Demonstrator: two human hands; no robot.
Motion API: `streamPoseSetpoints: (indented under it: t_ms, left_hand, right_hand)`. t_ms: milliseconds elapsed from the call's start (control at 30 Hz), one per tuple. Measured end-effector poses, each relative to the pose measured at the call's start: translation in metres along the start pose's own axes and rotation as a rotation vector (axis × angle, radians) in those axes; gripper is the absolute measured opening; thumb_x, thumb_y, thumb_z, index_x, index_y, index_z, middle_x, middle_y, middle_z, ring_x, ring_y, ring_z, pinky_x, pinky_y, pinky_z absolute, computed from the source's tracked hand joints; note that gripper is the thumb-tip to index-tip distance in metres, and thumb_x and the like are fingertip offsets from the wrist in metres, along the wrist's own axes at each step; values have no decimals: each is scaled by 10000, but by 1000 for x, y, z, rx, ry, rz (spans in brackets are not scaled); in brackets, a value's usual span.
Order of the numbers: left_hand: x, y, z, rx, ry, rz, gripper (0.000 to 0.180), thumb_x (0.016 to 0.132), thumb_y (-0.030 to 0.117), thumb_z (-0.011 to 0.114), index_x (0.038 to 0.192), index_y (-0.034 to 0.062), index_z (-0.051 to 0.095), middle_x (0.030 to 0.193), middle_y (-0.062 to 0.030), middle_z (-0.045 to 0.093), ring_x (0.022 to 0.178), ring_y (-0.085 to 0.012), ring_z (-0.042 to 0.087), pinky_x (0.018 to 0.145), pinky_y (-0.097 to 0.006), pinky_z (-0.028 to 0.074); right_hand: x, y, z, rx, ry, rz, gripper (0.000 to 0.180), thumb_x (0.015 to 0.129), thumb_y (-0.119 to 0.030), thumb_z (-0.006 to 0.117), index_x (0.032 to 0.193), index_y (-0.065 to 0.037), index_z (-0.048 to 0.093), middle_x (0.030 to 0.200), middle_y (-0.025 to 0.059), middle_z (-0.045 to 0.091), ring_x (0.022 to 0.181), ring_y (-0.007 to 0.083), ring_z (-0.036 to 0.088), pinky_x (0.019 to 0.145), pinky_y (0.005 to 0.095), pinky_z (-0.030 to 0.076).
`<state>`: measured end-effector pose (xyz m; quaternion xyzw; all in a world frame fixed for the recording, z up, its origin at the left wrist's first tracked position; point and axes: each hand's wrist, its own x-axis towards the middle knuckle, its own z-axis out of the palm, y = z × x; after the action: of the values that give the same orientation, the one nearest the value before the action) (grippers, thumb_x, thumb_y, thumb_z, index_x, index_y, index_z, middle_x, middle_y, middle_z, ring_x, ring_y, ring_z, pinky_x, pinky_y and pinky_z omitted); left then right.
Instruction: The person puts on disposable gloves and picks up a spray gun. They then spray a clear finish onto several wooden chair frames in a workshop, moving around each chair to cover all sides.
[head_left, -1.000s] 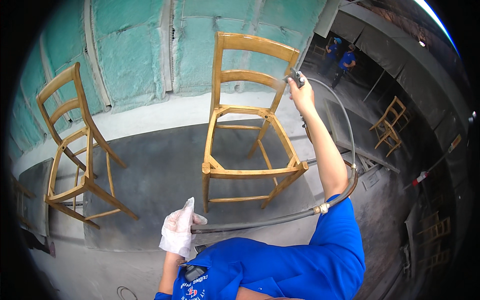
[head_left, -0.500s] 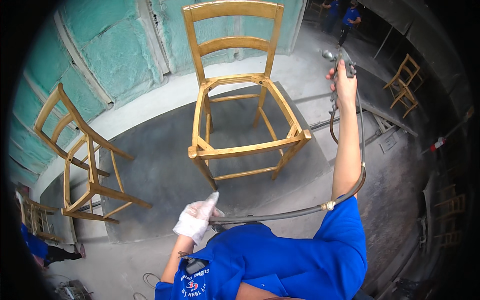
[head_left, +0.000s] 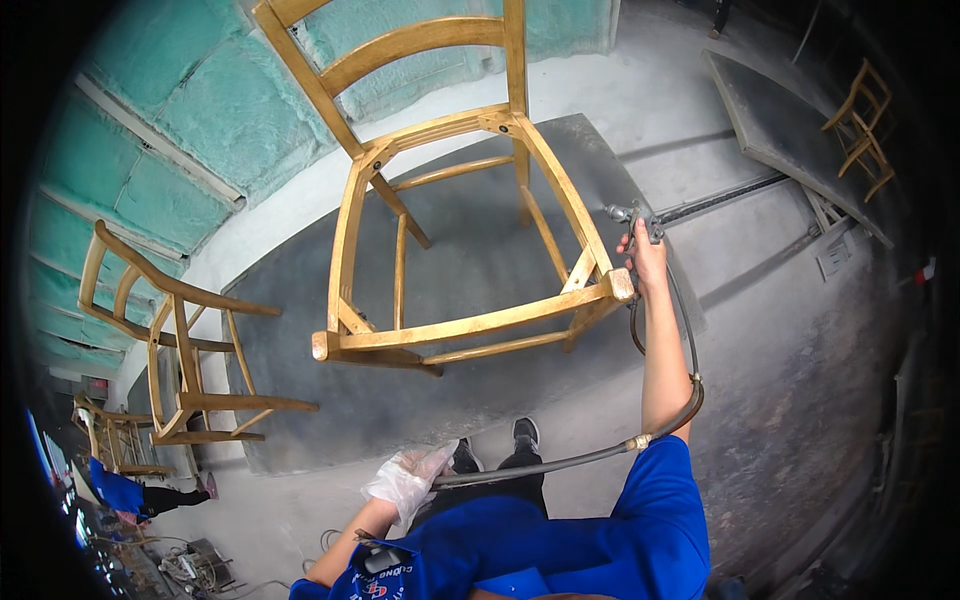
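Observation:
A wooden chair with an open seat frame stands in front of me, its ladder back on the far side. My right hand is closed round a metal spray gun, just right of the chair's front right corner. The gun's nozzle points left toward the seat's side rail. From the gun a grey hose loops down past my forearm and across my body. My left hand, in a thin whitish glove, is wrapped round this hose low in front of me.
The chair is on a dark flat board. A second wooden chair stands at the left. Teal padded panels line the far wall. A co-worker in blue is at the far left. At the right, a small chair stands by a tilted board.
My right hand has brought the spray gun down and closer to the chair's right side. The chair appears turned and nearer. My left hand keeps hold of the hose.

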<state>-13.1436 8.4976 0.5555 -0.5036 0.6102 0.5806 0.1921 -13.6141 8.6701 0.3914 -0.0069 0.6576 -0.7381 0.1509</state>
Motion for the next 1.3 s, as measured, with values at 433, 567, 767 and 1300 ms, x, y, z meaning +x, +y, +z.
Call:
streamPoseSetpoints:
  t_ms: [433, 567, 767, 1300]
  left_hand:
    - [47, -20, -3, 255, 13, -11, 582, 965, 553, 553, 799, 32, 754, 582, -43, 581, 528, -125, 519, 499, -306, 418]
    - [40, -10, -9, 136, -14, -147, 567, 958, 540, 575, 796, 28, 756, 587, -34, 597, 516, -128, 515, 496, -307, 411]
    - [39, -15, -34, 134, -95, -96, 549, 954, 534, 594, 766, 37, 734, 675, -58, 687, 509, -122, 520, 496, -293, 412]
    - [12, -89, -123, -31, -53, 61, 485, 955, 471, 630, 727, 53, 722, 661, -48, 677, 538, -121, 544, 508, -283, 421]
  right_hand:
    - [44, 128, 0, 23, 129, -2, 262, 993, -347, 647, 982, -86, 632, 701, 4, 619, 591, 96, 594, 492, 262, 455]
    - [7, 131, -20, 38, 247, 71, 332, 983, -373, 660, 1032, -45, 652, 732, 11, 630, 602, 95, 577, 502, 270, 446]
    - [-159, 109, -52, -12, 549, 274, 504, 986, -588, 554, 1150, -114, 608, 804, 8, 650, 643, 107, 636, 464, 256, 389]
    - [-256, 92, 187, 402, 184, 336, 320, 1043, -424, 545, 1094, -109, 573, 799, 28, 626, 682, 135, 658, 432, 220, 382]
